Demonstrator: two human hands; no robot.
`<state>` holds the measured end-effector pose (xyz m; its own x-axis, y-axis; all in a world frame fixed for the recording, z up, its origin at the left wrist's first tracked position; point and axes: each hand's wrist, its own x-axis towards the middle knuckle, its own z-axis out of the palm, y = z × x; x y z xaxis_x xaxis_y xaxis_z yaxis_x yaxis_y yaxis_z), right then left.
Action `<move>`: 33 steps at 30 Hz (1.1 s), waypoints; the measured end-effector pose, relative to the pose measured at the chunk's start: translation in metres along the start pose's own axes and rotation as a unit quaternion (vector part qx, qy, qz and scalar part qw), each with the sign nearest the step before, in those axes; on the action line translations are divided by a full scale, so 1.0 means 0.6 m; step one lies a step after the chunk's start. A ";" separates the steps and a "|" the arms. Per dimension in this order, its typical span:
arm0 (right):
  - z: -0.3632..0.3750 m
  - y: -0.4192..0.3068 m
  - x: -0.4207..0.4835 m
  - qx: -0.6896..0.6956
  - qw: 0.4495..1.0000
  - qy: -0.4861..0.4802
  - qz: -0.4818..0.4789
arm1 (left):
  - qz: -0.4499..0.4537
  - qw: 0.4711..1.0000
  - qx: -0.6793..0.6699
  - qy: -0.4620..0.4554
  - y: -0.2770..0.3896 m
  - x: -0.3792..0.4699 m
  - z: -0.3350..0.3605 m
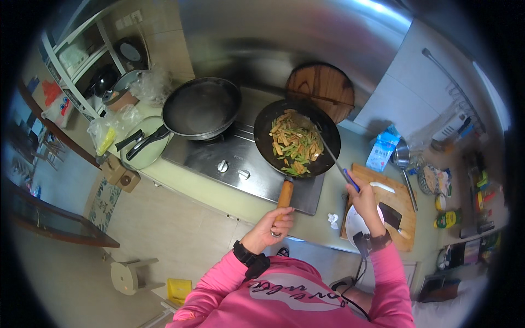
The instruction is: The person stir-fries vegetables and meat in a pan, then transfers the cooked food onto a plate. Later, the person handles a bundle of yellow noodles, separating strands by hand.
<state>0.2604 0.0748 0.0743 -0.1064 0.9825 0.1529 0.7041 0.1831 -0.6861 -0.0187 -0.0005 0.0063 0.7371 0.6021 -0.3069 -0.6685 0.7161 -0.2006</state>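
My left hand (pixel 279 223) is closed around the wooden handle (pixel 285 194) of a dark wok (pixel 266 139) over the right part of the gas stove. In the wok lies a cooked mix of green vegetable slices and brownish strips (pixel 293 143). My right hand (pixel 364 201) grips the blue handle of a metal spatula (pixel 334 158), whose far end is down in the food at the wok's right side. Just under my right wrist, a white bowl (pixel 357 223) sits at the counter's front edge, partly hidden. Black bands are on both wrists.
A black frying pan (pixel 203 106) stands on the left burner. Behind the wok leans a round wooden lid (pixel 322 88). To the right, a cutting board (pixel 406 205) bears a cleaver (pixel 389 215) and a white-handled tool (pixel 382 187); a blue-and-white packet (pixel 382 149) stands behind it. A stool (pixel 125 279) is on the floor.
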 end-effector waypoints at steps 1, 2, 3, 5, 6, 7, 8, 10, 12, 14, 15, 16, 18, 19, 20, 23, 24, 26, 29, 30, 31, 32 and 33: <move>0.002 0.001 0.004 -0.013 0.999 0.030 -0.016 | 0.001 1.000 0.005 0.001 0.000 0.000 -0.001; 0.010 0.001 0.009 -0.063 0.995 0.060 -0.057 | 0.000 1.000 0.005 0.002 0.001 0.000 -0.002; 0.018 0.002 0.009 -0.117 0.993 0.027 -0.020 | -0.001 1.000 0.005 0.003 0.002 0.000 -0.003; 0.035 0.006 0.006 -0.196 0.980 -0.016 -0.012 | -0.004 1.000 -0.001 0.001 0.001 0.000 -0.004; 0.041 0.009 0.000 -0.226 0.973 -0.025 -0.050 | -0.010 1.000 -0.014 -0.007 0.002 0.000 -0.004; 0.040 0.012 -0.004 -0.178 0.982 0.003 -0.068 | -0.003 1.000 0.004 -0.003 0.002 0.000 -0.004; 0.038 0.015 -0.010 -0.126 0.987 0.026 -0.098 | -0.002 1.000 0.013 -0.005 0.002 -0.001 -0.005; 0.026 0.017 -0.012 0.022 1.000 0.006 -0.021 | -0.004 1.000 0.017 -0.009 0.004 0.002 -0.004; 0.015 0.013 -0.005 0.214 0.950 -0.075 0.213 | -0.019 1.000 -0.001 -0.013 0.004 0.002 -0.005; 0.019 0.003 0.009 0.418 0.856 -0.101 0.288 | -0.014 1.000 0.006 -0.009 0.005 0.002 -0.005; 0.023 -0.003 0.017 0.534 0.776 -0.135 0.308 | -0.018 1.000 -0.004 -0.013 0.005 0.002 -0.005; 0.031 -0.007 0.024 0.592 0.696 -0.130 0.384 | -0.014 1.000 0.006 -0.012 0.005 0.002 -0.006; 0.047 -0.014 0.031 0.724 0.479 -0.148 0.475 | -0.015 1.000 0.010 -0.016 0.006 0.001 -0.006; 0.051 -0.016 0.025 0.712 0.477 -0.152 0.491 | -0.014 1.000 0.010 -0.017 0.007 0.001 -0.005; 0.052 -0.017 0.016 0.705 0.476 -0.140 0.508 | -0.013 1.000 0.010 -0.019 0.007 0.001 -0.005; 0.024 -0.017 -0.032 0.675 0.519 -0.147 0.504 | -0.009 1.000 0.010 -0.013 0.007 0.001 -0.004; 0.007 -0.017 -0.044 0.657 0.540 -0.148 0.505 | -0.006 1.000 0.010 -0.011 0.006 0.002 -0.004; -0.035 -0.020 -0.064 0.638 0.579 -0.173 0.477 | -0.006 1.000 0.009 -0.015 0.005 0.002 -0.005; -0.080 -0.031 -0.079 0.564 0.696 -0.188 0.402 | -0.007 1.000 0.009 -0.016 0.005 0.001 -0.005; -0.090 -0.035 -0.081 0.530 0.741 -0.191 0.365 | -0.007 1.000 0.009 -0.016 0.005 0.002 -0.005; -0.098 -0.040 -0.082 0.449 0.815 -0.172 0.323 | -0.007 1.000 0.011 -0.014 0.005 0.002 -0.005; -0.106 -0.046 -0.082 0.362 0.877 -0.150 0.277 | -0.006 1.000 0.013 -0.013 0.005 0.002 -0.005; -0.112 -0.053 -0.082 0.269 0.925 -0.128 0.238 | -0.008 1.000 0.010 -0.015 0.005 0.002 -0.005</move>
<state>0.2906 0.0184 0.1363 -0.0849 0.9198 -0.3831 0.2702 -0.3488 -0.8974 -0.0204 0.0015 0.0025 0.7503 0.6005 -0.2764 -0.6549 0.7322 -0.1870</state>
